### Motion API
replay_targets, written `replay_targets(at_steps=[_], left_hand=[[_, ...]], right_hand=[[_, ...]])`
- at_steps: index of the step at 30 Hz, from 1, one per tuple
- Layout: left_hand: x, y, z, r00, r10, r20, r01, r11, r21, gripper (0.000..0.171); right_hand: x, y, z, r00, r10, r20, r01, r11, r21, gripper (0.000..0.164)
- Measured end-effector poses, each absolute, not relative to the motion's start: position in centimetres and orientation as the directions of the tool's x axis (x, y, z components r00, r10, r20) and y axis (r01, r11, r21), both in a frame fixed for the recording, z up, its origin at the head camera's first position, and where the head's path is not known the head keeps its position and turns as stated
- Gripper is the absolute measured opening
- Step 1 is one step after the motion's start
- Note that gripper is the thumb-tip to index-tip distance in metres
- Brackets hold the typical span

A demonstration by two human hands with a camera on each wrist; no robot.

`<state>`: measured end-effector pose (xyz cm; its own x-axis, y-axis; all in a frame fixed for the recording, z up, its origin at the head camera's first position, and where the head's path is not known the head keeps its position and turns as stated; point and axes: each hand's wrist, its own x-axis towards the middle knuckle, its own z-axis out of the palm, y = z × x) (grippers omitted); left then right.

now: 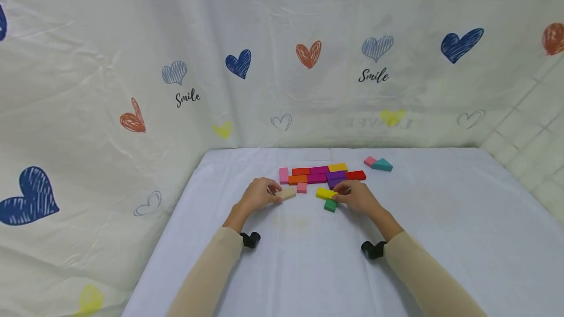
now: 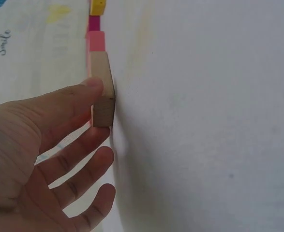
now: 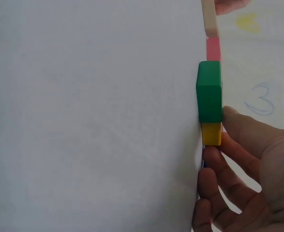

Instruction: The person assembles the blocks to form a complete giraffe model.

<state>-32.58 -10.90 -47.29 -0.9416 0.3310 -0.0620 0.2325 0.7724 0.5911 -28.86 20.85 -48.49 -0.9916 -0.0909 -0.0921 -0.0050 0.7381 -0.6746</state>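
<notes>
My left hand point(image 1: 259, 193) pinches one end of a plain wooden block point(image 1: 287, 193) lying on the white cloth. In the left wrist view, the thumb presses this wooden block point(image 2: 101, 72) and the other fingers spread below it. With thumb and fingertips, my right hand point(image 1: 358, 197) grips the right end of a yellow block point(image 1: 325, 193). Just in front of it is a green block point(image 1: 330, 205). The right wrist view has the green block point(image 3: 209, 92) partly covering the yellow block point(image 3: 211, 134). Between the hands sits a small pink block point(image 1: 301, 188).
Behind the hands, orange point(image 1: 297, 179), magenta point(image 1: 317, 178), purple point(image 1: 336, 175), red point(image 1: 356, 175) and other blocks lie close together. A taller pink block point(image 1: 284, 175) stands at their left. Farther right is a teal triangular block point(image 1: 382, 165) beside another pink block point(image 1: 369, 161).
</notes>
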Motion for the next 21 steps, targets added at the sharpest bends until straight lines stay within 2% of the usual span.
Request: replay_targets(at_steps=[14, 21], left_hand=[[-32.5, -11.7, -47.3, -0.895, 0.427, -0.131, 0.26, 0.737, 0.624, 0.028], [-32.0, -11.5, -47.0, -0.869, 0.473, -0.145, 0.273, 0.703, 0.657, 0.026]], right_hand=[[-28.8, 21.9, -47.8, -0.982, -0.114, -0.147, 0.007, 0.767, -0.642, 0.035], [-28.8, 22.0, -47.9, -0.985, -0.113, -0.129, -0.014, 0.799, -0.601, 0.035]])
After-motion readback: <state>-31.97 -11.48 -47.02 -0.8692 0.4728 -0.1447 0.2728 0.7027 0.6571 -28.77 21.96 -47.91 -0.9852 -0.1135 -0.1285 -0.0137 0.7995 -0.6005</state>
